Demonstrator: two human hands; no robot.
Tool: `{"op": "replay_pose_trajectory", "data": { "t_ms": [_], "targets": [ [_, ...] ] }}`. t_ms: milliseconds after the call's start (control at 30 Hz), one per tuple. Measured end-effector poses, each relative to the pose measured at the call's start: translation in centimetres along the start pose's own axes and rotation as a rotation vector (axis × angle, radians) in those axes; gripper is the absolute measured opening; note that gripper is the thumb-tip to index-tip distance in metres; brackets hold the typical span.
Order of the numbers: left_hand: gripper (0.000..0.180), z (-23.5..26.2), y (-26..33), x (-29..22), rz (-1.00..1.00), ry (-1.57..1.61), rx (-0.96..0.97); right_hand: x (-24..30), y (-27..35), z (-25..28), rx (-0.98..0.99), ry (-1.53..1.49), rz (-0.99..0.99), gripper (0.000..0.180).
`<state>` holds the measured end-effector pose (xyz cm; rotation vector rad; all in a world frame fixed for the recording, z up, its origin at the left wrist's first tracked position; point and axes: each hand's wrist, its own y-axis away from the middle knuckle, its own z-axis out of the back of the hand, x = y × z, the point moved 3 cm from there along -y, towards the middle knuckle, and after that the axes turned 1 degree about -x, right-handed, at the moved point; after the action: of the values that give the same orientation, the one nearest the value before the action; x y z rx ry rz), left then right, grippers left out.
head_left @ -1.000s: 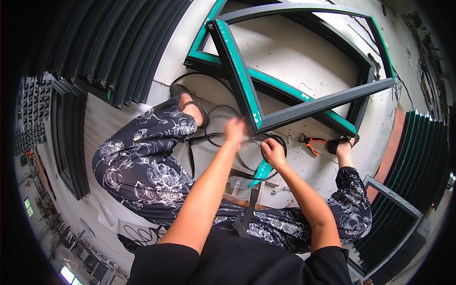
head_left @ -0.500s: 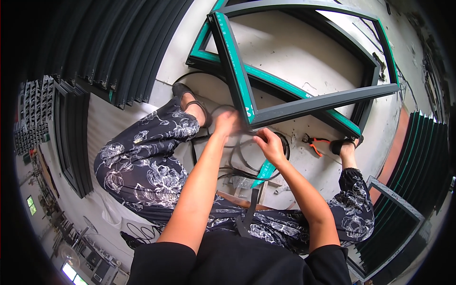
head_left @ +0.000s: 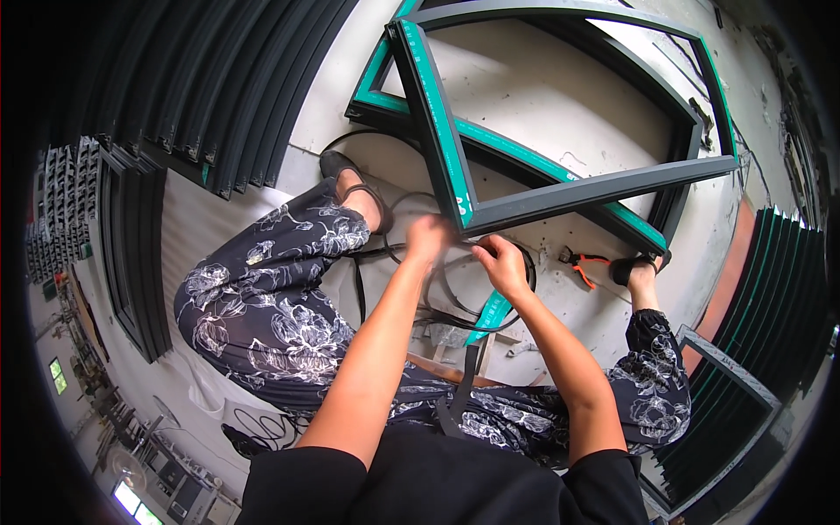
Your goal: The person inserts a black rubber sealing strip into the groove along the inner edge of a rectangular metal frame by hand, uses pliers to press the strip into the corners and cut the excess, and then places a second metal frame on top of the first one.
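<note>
Strip [head_left: 532, 271], black and thin, lies in loose loops over the floor [head_left: 612, 297] between my legs in the head view, just below the near corner of the upper frame [head_left: 560, 196]. My right hand [head_left: 505, 269] is beside that corner, its fingers drawn narrow, thumb toward forefinger, pinching the strip. My left hand [head_left: 427, 238] is just to the left of the corner; it is blurred, so I cannot tell how its fingers stand or whether they hold anything. I also cannot tell whether they touch the frame.

The upper frame is dark grey with a teal face on its left side, and lies aslant across the lower frame [head_left: 525, 155], which is teal-faced too. A teal piece [head_left: 492, 315] lies under the loops, below my right hand. Orange-handled pliers [head_left: 584, 266] lie to the right, near my right shoe [head_left: 623, 269]. Long dark bars [head_left: 219, 87] stand in a row at upper left, beyond my left shoe [head_left: 338, 164].
</note>
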<state>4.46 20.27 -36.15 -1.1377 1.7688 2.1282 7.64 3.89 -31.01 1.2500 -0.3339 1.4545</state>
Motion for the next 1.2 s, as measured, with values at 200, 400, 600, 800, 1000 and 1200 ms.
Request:
{"op": "replay_pose_trajectory", "data": {
  "t_ms": [200,400,600,800,1000,1200],
  "targets": [
    [0.019,0.9,0.2,0.9,0.036,0.023,0.099,0.4,-0.1,0.1,-0.036,0.064,0.011,0.017],
    [0.018,0.2,1.3,0.6,-0.031,-0.063,0.009,1.2,-0.4,0.3,-0.099,0.133,0.075,0.018],
    [0.019,0.5,1.4,2.6,0.173,0.064,0.176,1.5,-0.7,0.3,-0.160,0.149,0.094,0.017],
    [0.020,0.4,1.5,2.7,0.040,-0.003,0.084,1.5,-0.7,-0.6,-0.235,0.150,0.125,0.013],
    [0.016,-1.3,2.9,2.1,0.153,0.219,0.124,0.7,-0.5,-0.8,-0.340,0.155,0.121,0.012],
    [0.013,-1.4,2.3,2.3,0.152,0.187,0.027,1.1,-0.7,0.1,-0.302,0.213,0.169,0.018]
  ]
}}
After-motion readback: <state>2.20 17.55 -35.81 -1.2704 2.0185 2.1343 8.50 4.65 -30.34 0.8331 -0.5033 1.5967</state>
